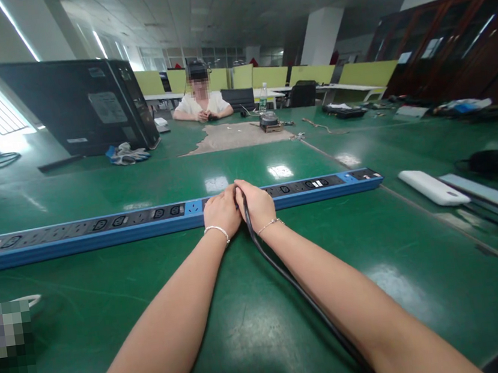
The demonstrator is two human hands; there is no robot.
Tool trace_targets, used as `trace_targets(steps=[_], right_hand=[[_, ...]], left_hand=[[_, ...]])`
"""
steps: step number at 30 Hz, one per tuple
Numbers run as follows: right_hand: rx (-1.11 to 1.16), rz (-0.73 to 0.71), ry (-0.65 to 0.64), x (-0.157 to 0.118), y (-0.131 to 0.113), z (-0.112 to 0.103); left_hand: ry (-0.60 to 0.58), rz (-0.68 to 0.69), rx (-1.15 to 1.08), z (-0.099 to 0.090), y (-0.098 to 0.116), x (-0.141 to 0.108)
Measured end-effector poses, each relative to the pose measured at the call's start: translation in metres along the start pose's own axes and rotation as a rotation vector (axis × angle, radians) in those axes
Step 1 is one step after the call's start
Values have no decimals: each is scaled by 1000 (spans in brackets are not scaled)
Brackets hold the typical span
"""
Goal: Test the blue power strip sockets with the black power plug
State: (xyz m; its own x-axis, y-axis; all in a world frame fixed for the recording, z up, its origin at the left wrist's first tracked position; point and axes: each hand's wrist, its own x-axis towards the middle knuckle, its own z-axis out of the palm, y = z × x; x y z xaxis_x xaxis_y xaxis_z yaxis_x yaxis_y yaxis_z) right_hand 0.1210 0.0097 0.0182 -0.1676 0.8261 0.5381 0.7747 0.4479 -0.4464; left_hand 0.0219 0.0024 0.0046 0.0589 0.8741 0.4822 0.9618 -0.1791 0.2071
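A long blue power strip [167, 224] with black socket faces lies across the green table in front of me. My left hand [222, 211] is closed over its middle, fingers curled on the far side and partly hidden. Pressed against it, my right hand [255, 204] is closed around the end of a black power cable [281, 267] at the strip. The cable's plug is covered by my fingers, and I cannot tell whether it sits in a socket. From there the cable runs back towards me along my right forearm.
On the green table [111, 324] stand a black computer case [71, 105] and gloves [127, 154] at the back left. A white power bank-like block [433, 187] lies right. Across the table sits a person [202, 104] near a bottle [262, 98]. A blurred object occupies the left edge.
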Motion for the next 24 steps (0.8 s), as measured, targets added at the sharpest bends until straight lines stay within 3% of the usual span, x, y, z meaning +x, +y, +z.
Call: trace_targets(steps=[7, 15, 24], right_hand=[[137, 208, 37, 13, 8, -4], [196, 119, -30, 20, 19, -12], [-108, -56, -82, -2, -1, 2]], left_hand=[[-41, -38, -50, -1, -1, 0], [-67, -32, -82, -3, -2, 0], [-45, -24, -30, -7, -1, 0]])
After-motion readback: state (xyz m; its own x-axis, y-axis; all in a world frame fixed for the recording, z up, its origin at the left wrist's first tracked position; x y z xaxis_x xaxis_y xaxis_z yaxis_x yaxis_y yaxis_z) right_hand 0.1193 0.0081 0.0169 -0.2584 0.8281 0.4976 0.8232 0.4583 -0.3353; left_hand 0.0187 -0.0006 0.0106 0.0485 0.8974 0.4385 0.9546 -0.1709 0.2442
